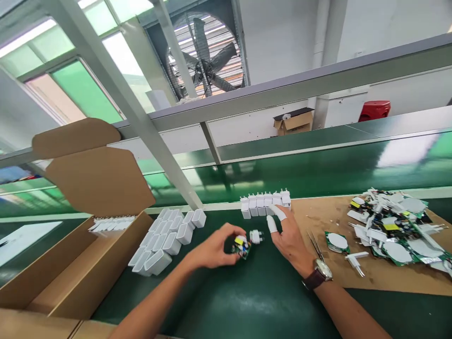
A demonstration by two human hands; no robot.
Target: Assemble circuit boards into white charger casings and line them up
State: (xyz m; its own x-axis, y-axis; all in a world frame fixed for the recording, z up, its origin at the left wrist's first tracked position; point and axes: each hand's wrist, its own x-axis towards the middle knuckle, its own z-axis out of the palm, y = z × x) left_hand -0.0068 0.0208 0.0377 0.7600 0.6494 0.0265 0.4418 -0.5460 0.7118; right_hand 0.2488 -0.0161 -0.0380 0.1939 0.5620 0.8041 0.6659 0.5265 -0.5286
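Note:
My left hand [215, 247] grips a small circuit board [241, 246] with a yellow component between thumb and fingers, over the green worktop [233, 301]. Close against the board's right side is a white plug piece [256, 236] with metal pins; whether the two are joined I cannot tell. My right hand [291, 242] wears white finger covers on two fingertips. Its thumb and forefinger are apart, and nothing shows between them. Just beyond those fingertips stands a row of white plug pieces [261, 202], pins upward, partly covered by my fingers.
Left are rows of white plastic housings [165, 235] and an open cardboard box [79, 278] containing white parts. A cardboard sheet [300, 214] on the right bears tweezers [315, 245], a lone board [337, 241], a white plug part [356, 261] and a heap of circuit boards [397, 230].

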